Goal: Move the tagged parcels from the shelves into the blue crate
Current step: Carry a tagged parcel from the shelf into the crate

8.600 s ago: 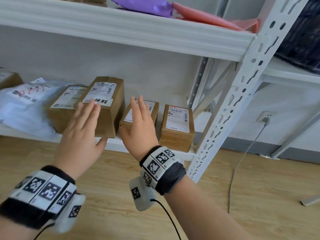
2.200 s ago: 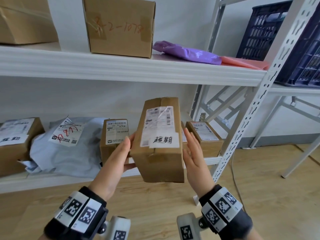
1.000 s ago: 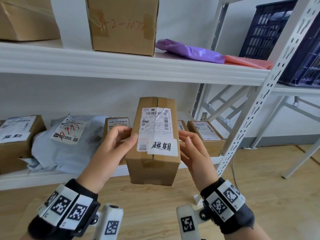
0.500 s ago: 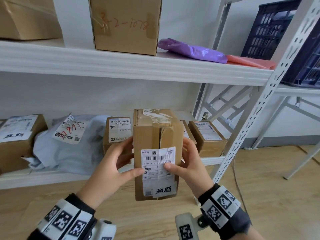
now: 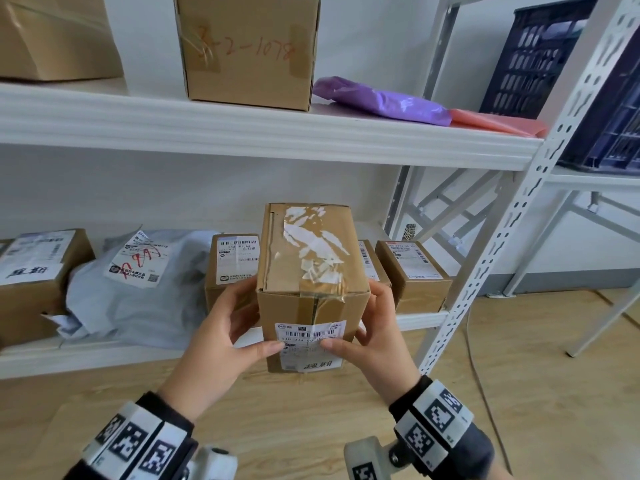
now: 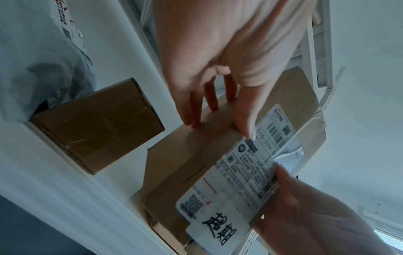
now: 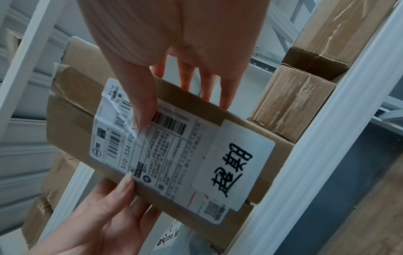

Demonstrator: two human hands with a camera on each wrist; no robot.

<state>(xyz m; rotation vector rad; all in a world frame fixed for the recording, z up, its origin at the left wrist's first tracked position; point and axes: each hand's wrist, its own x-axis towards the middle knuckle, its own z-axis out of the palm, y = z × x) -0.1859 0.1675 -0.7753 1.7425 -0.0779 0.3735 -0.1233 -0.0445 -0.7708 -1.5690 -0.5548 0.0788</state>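
Note:
A brown cardboard parcel (image 5: 308, 271) hangs in the air in front of the lower shelf (image 5: 104, 355), held between both hands. My left hand (image 5: 239, 323) grips its left side and my right hand (image 5: 372, 323) its right side, both thumbs pressing on the shipping label. The taped face is up. The label face is toward me, with a white handwritten tag (image 5: 317, 364) at its lower end. The left wrist view has the left hand (image 6: 218, 110) on the parcel (image 6: 185, 163). In the right wrist view are the right hand (image 7: 181, 96) and the tag (image 7: 233, 165). A dark blue crate (image 5: 554, 64) stands at the upper right.
The lower shelf holds a tagged box (image 5: 34, 278) at the left, a grey mailer bag (image 5: 138, 306) and small boxes (image 5: 232, 268) (image 5: 412, 275). The upper shelf carries a large box (image 5: 249, 46) and a purple bag (image 5: 381, 98). A white perforated upright (image 5: 502, 237) stands to the right.
Both hands took the parcel off the lower shelf and then tipped it forward. The label face that pointed up now faces me, and the taped face has come on top.

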